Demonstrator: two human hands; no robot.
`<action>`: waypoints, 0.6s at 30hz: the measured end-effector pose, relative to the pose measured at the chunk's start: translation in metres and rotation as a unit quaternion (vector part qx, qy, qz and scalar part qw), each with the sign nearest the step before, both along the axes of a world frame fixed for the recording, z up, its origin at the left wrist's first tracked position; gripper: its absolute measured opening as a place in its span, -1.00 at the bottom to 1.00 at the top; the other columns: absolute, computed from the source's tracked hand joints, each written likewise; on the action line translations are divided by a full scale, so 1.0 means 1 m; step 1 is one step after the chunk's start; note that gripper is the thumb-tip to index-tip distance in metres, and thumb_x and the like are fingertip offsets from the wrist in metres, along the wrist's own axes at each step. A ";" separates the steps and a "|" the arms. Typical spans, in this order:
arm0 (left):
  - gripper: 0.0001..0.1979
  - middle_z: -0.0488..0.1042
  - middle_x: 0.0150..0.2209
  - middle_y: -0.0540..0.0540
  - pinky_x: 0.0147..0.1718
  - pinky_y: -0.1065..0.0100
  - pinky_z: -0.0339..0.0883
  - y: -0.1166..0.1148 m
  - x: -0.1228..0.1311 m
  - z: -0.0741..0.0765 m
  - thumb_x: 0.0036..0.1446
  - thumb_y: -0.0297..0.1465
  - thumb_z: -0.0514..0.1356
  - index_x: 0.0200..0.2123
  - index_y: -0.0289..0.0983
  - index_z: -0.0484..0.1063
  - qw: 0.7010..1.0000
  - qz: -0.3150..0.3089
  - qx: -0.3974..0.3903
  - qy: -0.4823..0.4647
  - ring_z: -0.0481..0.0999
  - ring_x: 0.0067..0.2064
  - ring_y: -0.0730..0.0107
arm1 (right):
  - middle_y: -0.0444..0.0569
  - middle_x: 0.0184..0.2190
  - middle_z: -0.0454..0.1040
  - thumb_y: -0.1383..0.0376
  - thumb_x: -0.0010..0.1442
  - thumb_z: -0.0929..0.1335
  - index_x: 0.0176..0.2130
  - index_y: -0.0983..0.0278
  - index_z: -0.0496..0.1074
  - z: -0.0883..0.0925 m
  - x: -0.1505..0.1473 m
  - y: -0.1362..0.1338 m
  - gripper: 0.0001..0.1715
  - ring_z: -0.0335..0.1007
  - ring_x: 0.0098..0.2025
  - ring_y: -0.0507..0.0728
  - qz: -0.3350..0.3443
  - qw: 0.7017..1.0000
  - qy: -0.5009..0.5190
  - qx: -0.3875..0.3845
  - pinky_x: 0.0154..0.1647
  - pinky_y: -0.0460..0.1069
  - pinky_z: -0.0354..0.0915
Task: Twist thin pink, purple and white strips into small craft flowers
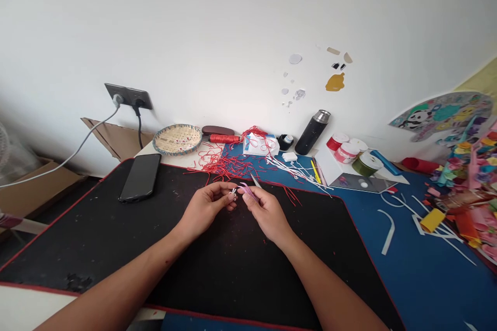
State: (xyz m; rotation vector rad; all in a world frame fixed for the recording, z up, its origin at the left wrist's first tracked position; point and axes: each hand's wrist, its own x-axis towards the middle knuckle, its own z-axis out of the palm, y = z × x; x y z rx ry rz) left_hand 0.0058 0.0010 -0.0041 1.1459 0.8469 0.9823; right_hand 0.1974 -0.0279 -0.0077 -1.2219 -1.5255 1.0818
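Above the middle of the black mat (209, 269), my two hands are close together. My left hand (207, 207) pinches a small looped piece of white cord (233, 194) between thumb and fingers. In my right hand (267, 212) is a slim purple tool (249, 192), its near end pointing at the white piece. A pale pointed tip (256, 181) shows just beyond the right fingers; whether it belongs to the purple tool I cannot tell. Behind the hands lies a heap of cut red cord (229, 165).
A phone (140, 178) lies on the mat at left. Along the wall stand a woven basket (177, 139), a spool of red thread (224, 138), a black flask (312, 132) and several ribbon spools (347, 152). White cords (297, 169) and paper strips (388, 232) lie at right.
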 end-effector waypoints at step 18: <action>-0.54 0.65 -0.36 -0.15 -0.43 0.53 0.52 0.000 -0.006 0.002 0.00 -0.51 0.51 0.00 -0.36 0.58 0.956 -0.151 -0.212 -0.138 0.61 -0.46 0.46 | -0.15 -0.50 0.42 0.07 0.31 0.39 -0.19 0.28 0.55 0.010 0.004 -0.002 -0.68 0.26 -0.47 0.04 0.045 0.998 -0.014 -0.034 -0.39 -0.06 0.20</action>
